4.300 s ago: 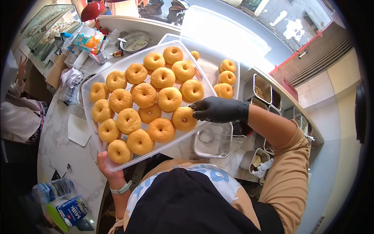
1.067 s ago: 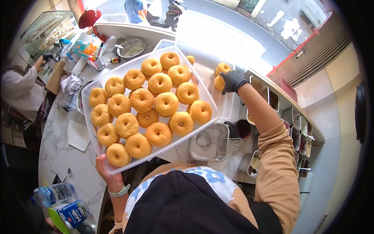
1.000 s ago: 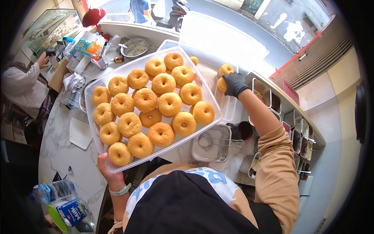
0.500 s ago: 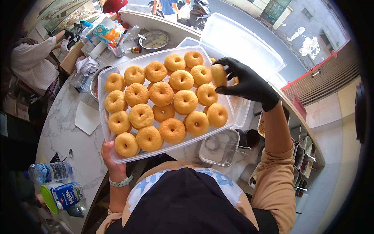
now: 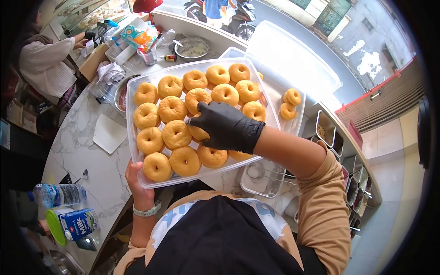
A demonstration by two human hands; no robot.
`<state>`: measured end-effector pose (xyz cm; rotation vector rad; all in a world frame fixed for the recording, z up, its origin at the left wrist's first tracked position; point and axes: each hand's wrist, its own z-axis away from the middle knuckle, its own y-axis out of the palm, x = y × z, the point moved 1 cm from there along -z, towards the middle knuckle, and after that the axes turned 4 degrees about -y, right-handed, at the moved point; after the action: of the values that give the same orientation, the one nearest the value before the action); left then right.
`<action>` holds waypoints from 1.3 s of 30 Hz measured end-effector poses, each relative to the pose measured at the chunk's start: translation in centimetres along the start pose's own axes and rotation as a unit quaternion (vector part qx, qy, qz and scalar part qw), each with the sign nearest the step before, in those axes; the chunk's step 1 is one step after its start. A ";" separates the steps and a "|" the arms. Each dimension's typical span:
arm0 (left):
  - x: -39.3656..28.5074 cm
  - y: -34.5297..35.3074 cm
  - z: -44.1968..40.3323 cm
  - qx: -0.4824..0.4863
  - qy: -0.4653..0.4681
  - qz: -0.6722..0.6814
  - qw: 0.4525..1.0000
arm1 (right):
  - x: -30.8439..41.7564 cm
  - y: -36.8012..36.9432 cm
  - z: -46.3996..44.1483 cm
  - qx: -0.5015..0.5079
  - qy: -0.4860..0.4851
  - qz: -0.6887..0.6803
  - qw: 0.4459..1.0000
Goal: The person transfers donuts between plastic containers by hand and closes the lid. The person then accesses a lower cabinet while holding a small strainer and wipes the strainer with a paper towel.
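A translucent plastic tub [image 5: 137, 176] full of ring doughnuts [image 5: 173, 108] lies tilted across the counter in front of me. My bare left hand [image 5: 137, 185] grips its near left corner, the thumb on the rim. Over the middle of the tub, my black-gloved right hand [image 5: 227, 126] curls its fingers down around a doughnut [image 5: 198, 133], which the glove partly covers. Another doughnut [image 5: 198, 99] touches the fingers on the far side. Some doughnuts lie in a lower layer under others.
A second plastic tub [image 5: 298, 121] on the right holds a few doughnuts [image 5: 288, 111]. Nearer me is a clear square container [image 5: 261, 183]. Metal topping bins [image 5: 326, 128] line the right. A bowl [image 5: 191, 48], water bottle [image 5: 59, 195] and milk carton [image 5: 79, 224] stand around. A co-worker [image 5: 48, 64] stands far left.
My right hand has moved left, from the tub's right edge with a doughnut to the middle of the tub. The tub has shifted slightly right in view, still in my left hand.
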<state>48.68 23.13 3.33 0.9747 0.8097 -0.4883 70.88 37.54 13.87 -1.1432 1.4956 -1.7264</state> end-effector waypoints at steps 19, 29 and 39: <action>-0.2 0.5 0.1 0.001 -0.031 0.010 0.999 | -18.5 -10.3 17.8 -0.459 0.322 0.259 0.786; -0.4 0.4 0.1 -0.008 -0.026 0.000 1.000 | -25.3 -5.5 19.9 -0.339 0.312 0.408 0.788; -0.7 1.0 0.4 0.018 -0.046 0.018 0.999 | -20.0 -15.6 18.5 -0.446 0.135 0.392 0.793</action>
<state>49.05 23.31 4.56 0.9905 0.7019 -0.5142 98.06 49.00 24.59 -0.4487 2.6047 -0.5747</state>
